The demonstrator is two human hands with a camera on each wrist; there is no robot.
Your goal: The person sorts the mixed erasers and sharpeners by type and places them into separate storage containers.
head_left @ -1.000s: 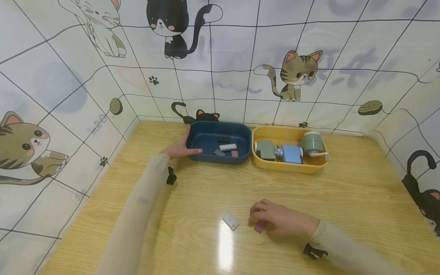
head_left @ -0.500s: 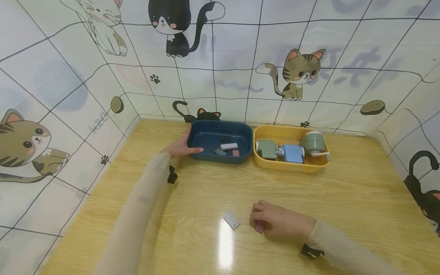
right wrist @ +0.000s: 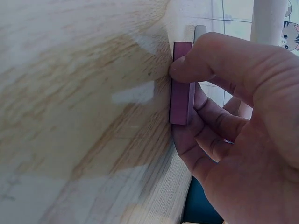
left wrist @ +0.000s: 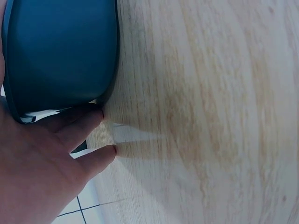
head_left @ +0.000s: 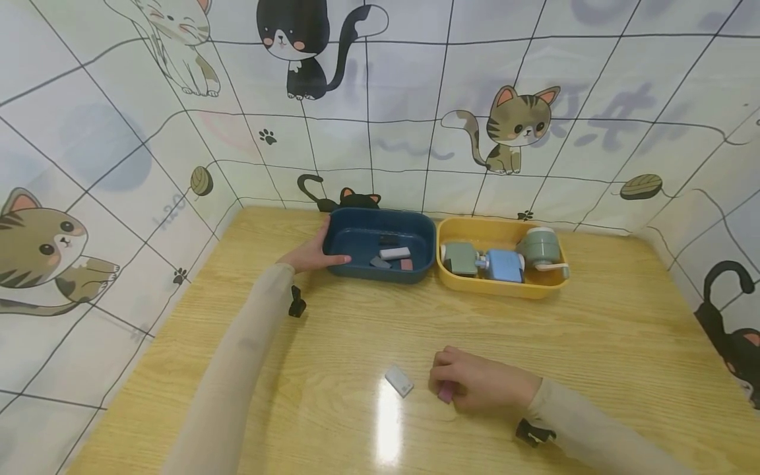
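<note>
My left hand (head_left: 310, 256) rests at the left end of a dark blue tray (head_left: 380, 274). Its thumb lies across the front rim; in the left wrist view its extended fingers (left wrist: 84, 130) reach down beside the outer wall, toward the tabletop. With thumb and fingers, my right hand (head_left: 483, 381) pinches a small purple rectangular block (right wrist: 181, 100), held on edge close over the wood. Left of that hand lies a small white-grey rectangular piece (head_left: 399, 381). Inside the blue tray are a white piece (head_left: 394, 253), a pinkish one (head_left: 406, 264), a grey one (head_left: 380, 262) and a black one (head_left: 388, 239).
Right beside the blue tray stands a yellow tray (head_left: 499, 287). It holds a green block-like item (head_left: 460, 258), a blue one (head_left: 503, 265) and a green round container with a handle (head_left: 540, 247). Cat-patterned sheeting (head_left: 404, 145) surrounds the wooden table (head_left: 332, 343).
The right fingers have closed in on the purple block and now cover more of it. The left hand, both trays and the white-grey piece stay where they were.
</note>
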